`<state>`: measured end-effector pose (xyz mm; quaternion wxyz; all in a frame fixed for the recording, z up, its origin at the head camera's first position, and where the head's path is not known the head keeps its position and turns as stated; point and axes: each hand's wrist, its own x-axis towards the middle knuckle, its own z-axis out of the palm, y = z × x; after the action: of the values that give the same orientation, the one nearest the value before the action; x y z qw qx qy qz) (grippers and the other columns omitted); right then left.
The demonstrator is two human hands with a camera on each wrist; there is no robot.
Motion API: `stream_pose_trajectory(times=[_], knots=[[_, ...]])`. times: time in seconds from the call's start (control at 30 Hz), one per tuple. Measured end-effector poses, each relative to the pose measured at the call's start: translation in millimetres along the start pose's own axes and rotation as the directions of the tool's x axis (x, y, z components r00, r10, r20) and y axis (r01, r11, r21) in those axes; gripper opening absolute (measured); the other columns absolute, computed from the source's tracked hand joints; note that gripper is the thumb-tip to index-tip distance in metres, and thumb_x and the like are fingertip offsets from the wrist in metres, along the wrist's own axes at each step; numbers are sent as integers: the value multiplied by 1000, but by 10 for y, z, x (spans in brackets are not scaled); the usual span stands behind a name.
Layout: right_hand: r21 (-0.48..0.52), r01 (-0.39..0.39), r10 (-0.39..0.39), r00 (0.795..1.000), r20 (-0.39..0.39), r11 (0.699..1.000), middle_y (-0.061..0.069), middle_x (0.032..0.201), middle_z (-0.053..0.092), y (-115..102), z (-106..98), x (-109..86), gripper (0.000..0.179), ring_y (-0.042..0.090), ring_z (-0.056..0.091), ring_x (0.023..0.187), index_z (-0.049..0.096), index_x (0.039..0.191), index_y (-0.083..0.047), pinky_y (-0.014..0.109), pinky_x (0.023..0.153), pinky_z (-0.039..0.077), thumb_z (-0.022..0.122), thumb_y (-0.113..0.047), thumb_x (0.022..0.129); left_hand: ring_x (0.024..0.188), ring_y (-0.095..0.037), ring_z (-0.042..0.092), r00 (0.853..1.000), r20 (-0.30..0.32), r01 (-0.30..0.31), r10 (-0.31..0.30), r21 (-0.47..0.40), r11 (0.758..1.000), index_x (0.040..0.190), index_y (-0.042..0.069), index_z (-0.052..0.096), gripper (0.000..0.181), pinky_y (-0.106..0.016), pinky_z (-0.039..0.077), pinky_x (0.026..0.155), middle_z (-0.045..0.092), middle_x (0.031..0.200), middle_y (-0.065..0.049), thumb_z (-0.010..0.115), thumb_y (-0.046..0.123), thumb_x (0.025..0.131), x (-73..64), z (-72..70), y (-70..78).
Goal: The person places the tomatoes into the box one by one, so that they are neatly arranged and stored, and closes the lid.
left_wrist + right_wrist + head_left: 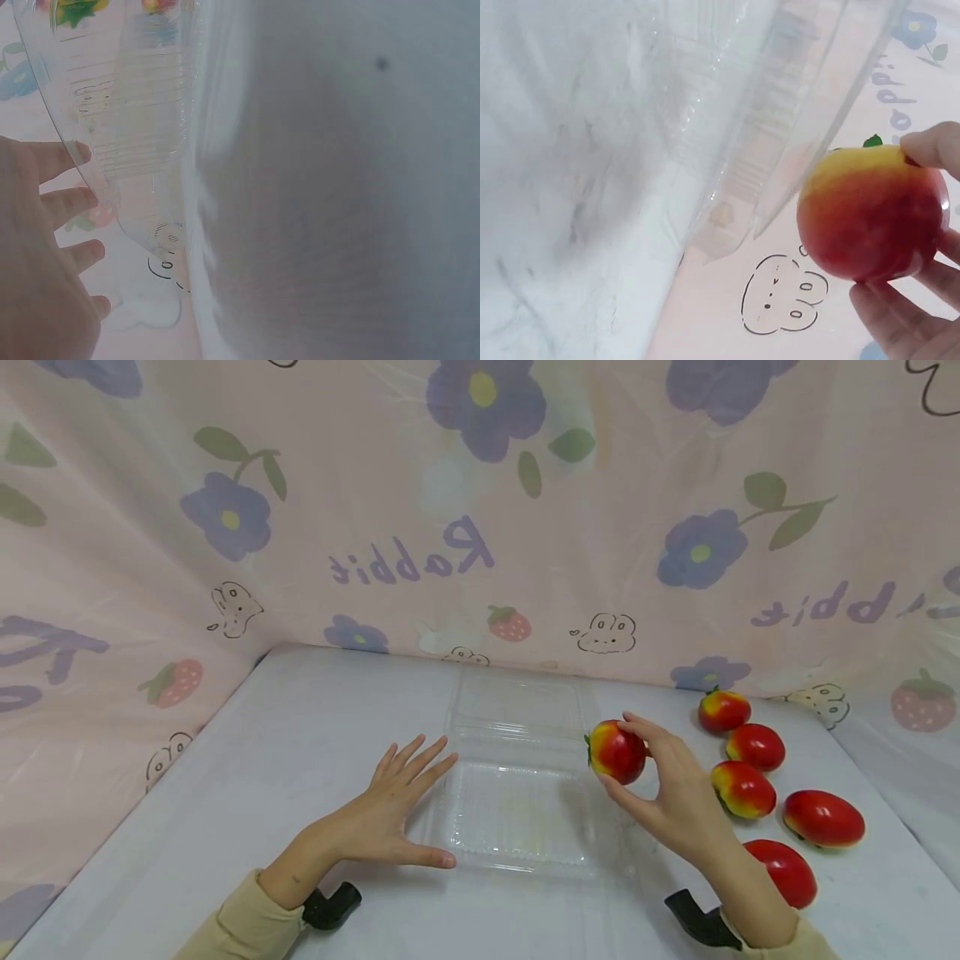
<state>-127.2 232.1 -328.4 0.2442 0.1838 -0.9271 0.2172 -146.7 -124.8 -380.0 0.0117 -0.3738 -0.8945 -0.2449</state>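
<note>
A clear plastic clamshell box (517,810) lies with its lid (517,703) folded back toward the cloth wall. My left hand (397,814) is at the box's left edge, fingers spread and nearly straight. In the left wrist view its fingertips (82,152) overlap the clear rim; whether they touch it I cannot tell. Above the box's right side, my right hand (675,793) grips a red-and-yellow fruit (617,752) between thumb and fingers. The right wrist view shows this fruit (874,214) up close, round and glossy, with a small green leaf (872,140) at its top.
Several similar glossy fruits lie at the right of the white table (360,918), among them an elongated red one (823,819) and one (780,872) partly behind my right forearm. A pink patterned cloth (390,468) hangs behind the table. Black wrist mounts (332,907) are on both wrists.
</note>
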Motion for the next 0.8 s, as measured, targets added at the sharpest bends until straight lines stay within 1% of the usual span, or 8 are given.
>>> stream_pose_trajectory(times=[0.2, 0.33, 0.47, 0.6, 0.8], knots=[[2, 14, -14, 1000, 27, 1000, 13, 133, 56, -61, 13, 23, 77, 28, 55, 111, 46, 136, -7, 51, 80, 56, 85, -16, 70, 149, -31, -4, 1000, 6, 7, -7, -7, 1000, 155, 20, 18, 112, -63, -3, 114, 5, 162, 0, 72, 66, 69, 4, 1, 1], [2, 46, -46, 998, 43, 999, 12, 131, 57, -99, 30, 51, 74, 27, 57, 111, 47, 134, -8, 48, 83, 55, 84, -16, 71, 149, -31, -4, 1000, 5, 12, -12, -6, 1000, 155, 19, 18, 112, -63, -3, 114, 5, 162, 0, 72, 66, 69, 6, -1, 4], [20, 82, -83, 995, 51, 996, 10, 132, 55, -137, 59, 75, 69, 27, 58, 112, 51, 134, -14, 44, 82, 56, 83, -15, 73, 149, -31, -3, 1000, 3, 15, -15, -6, 1000, 154, 19, 19, 111, -64, -3, 114, 5, 162, -1, 73, 65, 69, 6, -1, 3], [49, 101, -104, 993, 59, 994, 8, 133, 53, -179, 95, 95, 63, 26, 58, 112, 55, 133, -20, 40, 79, 58, 81, -17, 75, 149, -31, -3, 1000, 2, 16, -16, 0, 1000, 154, 19, 19, 111, -63, -3, 114, 5, 162, 0, 73, 65, 69, 7, 0, -1], [79, 105, -113, 989, 97, 991, 7, 134, 52, -252, 142, 133, 61, 26, 59, 113, 55, 132, -21, 38, 79, 58, 81, -19, 77, 149, -31, -4, 1000, 9, 18, -18, 5, 1000, 155, 19, 18, 111, -64, -3, 114, 4, 163, -1, 72, 65, 69, 10, 4, -7]])
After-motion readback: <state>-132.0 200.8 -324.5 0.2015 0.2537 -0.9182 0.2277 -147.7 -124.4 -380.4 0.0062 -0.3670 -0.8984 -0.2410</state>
